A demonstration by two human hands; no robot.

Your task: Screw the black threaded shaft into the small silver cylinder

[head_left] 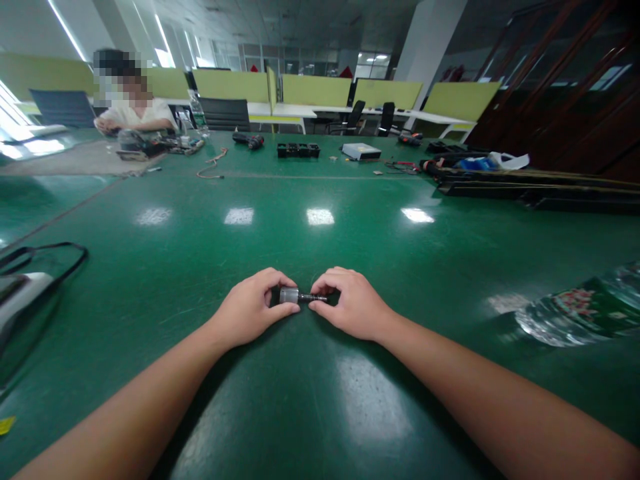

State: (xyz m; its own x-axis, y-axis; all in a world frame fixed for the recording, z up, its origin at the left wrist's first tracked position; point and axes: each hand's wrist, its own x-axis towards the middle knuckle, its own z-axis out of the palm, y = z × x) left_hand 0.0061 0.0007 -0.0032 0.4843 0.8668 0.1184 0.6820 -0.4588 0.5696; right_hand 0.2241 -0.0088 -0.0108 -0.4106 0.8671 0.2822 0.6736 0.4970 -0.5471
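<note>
A small grey metal cylinder with a thin dark shaft (289, 295) lies crosswise, just above or on the green table (320, 247); I cannot tell which. My left hand (249, 308) is closed round the cylinder end, thumb on the near side and fingers on the far side. At the other end, the thumb and fingers of my right hand (356, 303) close about the shaft, which looks ridged or coiled near its tip. My right fingers partly cover that tip.
A water bottle (585, 307) lies at right. A pale device (25, 300) with a black strap is at left. Farther back are a power drill (249, 140), a black tray-like part (298, 151), a silver box (361, 152) and long black parts (500, 183). Another person (135, 113) sits far left.
</note>
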